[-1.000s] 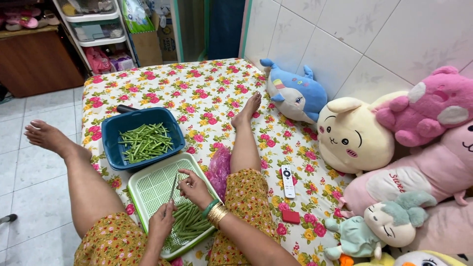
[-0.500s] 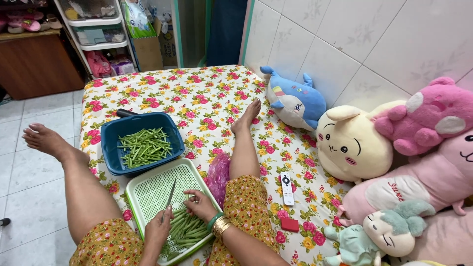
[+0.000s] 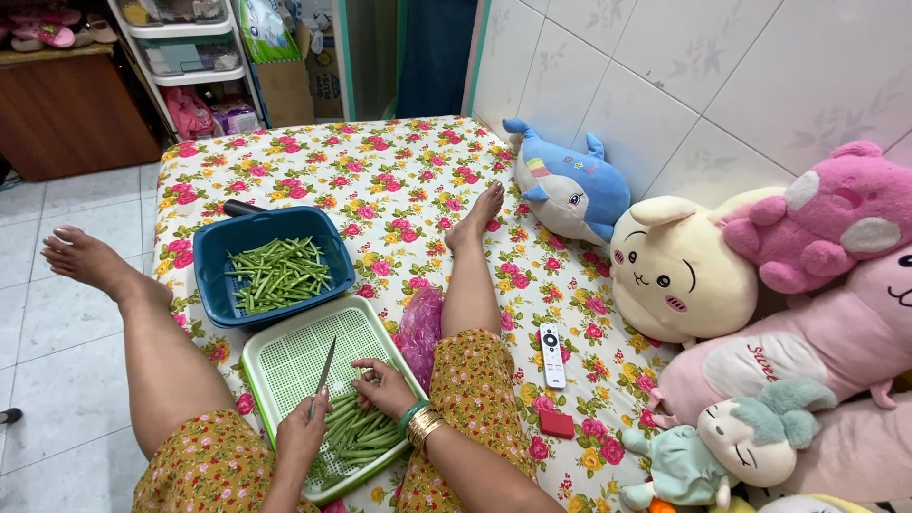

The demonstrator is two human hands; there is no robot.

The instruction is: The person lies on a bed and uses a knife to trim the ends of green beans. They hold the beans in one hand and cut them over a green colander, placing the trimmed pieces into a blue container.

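Note:
I sit on a flowered mattress with a light green perforated tray (image 3: 285, 356) between my legs. A bunch of long green beans (image 3: 356, 437) lies in the tray's near half. My left hand (image 3: 302, 435) grips a knife (image 3: 323, 372) whose blade points away over the tray. My right hand (image 3: 385, 387), with green and gold bangles at the wrist, rests its fingers on the far ends of the beans, beside the blade. Just beyond the tray stands a blue basket (image 3: 220, 249) with cut bean pieces (image 3: 277, 273).
A pink plastic bag (image 3: 420, 328) lies against my right leg. A white remote (image 3: 552, 354) and a small red object (image 3: 557, 424) lie to the right. Plush toys (image 3: 676, 266) line the tiled wall. The mattress edge and tiled floor (image 3: 57, 323) are on the left.
My right hand slid a little nearer along the tray and settled on the beans. The knife stays in my left hand, shifted slightly left.

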